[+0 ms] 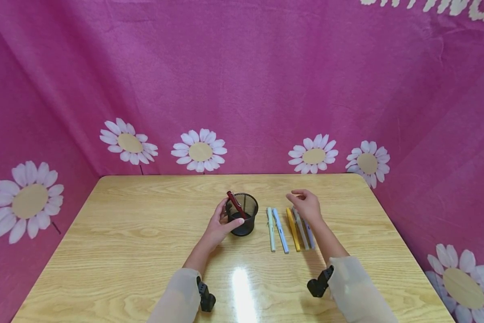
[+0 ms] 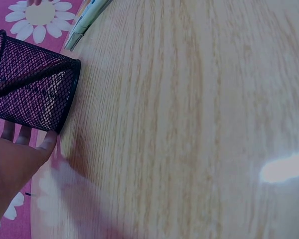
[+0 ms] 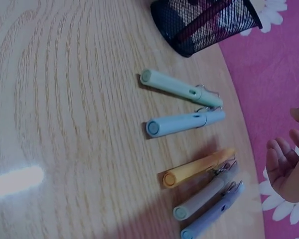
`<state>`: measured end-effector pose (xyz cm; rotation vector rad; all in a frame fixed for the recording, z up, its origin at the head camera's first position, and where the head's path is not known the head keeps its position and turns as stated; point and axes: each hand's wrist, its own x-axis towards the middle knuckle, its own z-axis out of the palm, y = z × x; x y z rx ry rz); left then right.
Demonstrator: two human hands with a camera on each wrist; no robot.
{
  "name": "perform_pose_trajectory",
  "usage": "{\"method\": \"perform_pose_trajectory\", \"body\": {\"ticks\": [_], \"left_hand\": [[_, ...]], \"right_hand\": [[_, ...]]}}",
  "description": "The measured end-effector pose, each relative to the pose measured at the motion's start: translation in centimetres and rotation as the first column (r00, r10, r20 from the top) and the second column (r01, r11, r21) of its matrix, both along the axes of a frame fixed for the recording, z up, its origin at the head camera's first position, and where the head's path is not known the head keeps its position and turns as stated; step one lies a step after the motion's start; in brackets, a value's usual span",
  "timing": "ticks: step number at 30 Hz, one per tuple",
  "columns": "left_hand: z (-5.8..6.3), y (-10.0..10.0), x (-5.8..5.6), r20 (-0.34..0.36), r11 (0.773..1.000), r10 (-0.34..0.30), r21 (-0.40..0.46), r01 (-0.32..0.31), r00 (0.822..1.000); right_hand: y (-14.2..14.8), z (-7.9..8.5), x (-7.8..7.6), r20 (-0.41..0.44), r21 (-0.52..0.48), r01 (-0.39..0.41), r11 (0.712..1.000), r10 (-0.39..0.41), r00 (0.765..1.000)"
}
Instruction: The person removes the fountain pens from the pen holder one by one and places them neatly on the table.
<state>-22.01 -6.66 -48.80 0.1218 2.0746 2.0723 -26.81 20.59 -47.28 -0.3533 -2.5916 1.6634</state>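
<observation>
My left hand point(image 1: 217, 229) holds a black mesh pen holder point(image 1: 243, 229), thumb across its near side and fingers along its left. Inside it a dark red pen point(image 1: 237, 205) leans to the left, its clip end above the rim. The right hand point(image 1: 309, 210) hovers over the far ends of the pens at the right, fingers loosely bent and nothing between them. On the table lie a mint green pen point(image 3: 174, 86), a light blue pen point(image 3: 182, 123), a yellow pen point(image 3: 197, 168), a grey pen point(image 3: 204, 195) and a purple pen point(image 3: 212, 214), roughly side by side.
The wooden table point(image 1: 145, 251) runs back to a pink cloth point(image 1: 242, 89) printed with white daisies, which also hangs at both sides. Each sleeve carries a small black wrist camera point(image 1: 320, 282). A bright reflection lies on the near tabletop.
</observation>
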Motion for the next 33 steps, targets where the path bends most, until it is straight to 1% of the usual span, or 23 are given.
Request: {"method": "perform_pose_trajectory", "body": {"ticks": [5, 12, 19, 22, 27, 33], "left_hand": [[0.1, 0.0, 0.1, -0.008, 1.0, 0.001, 0.004, -0.001, 1.0], [0.1, 0.1, 0.0, -0.005, 1.0, 0.009, -0.003, -0.009, 1.0], [0.2, 0.0, 0.0, 0.002, 1.0, 0.002, -0.016, -0.002, 1.0], [0.2, -0.1, -0.1, -0.004, 1.0, 0.0, -0.018, 0.0, 1.0], [0.1, -0.1, -0.1, -0.014, 1.0, 0.001, -0.02, -0.002, 1.0], [0.1, 0.0, -0.1, -0.017, 1.0, 0.004, -0.016, -0.004, 1.0]], "right_hand": [[-0.8, 0.7, 0.2, -0.012, -0.027, -0.021, 0.999, 0.02, 1.0], [-2.1, 1.6, 0.3, -0.039, 0.015, -0.05, 0.999, 0.05, 0.998], [-3.4, 2.5, 0.6, -0.11, 0.024, -0.097, 0.995, 0.099, 0.989], [-4.0, 2.8, 0.8, -0.126, 0.027, -0.118, 0.993, 0.12, 0.985], [-4.9, 3.1, 0.9, -0.142, 0.04, -0.15, 0.988, 0.154, 0.978], [-5.9, 3.3, 1.0, -0.123, 0.06, -0.187, 0.981, 0.193, 0.974]]}}
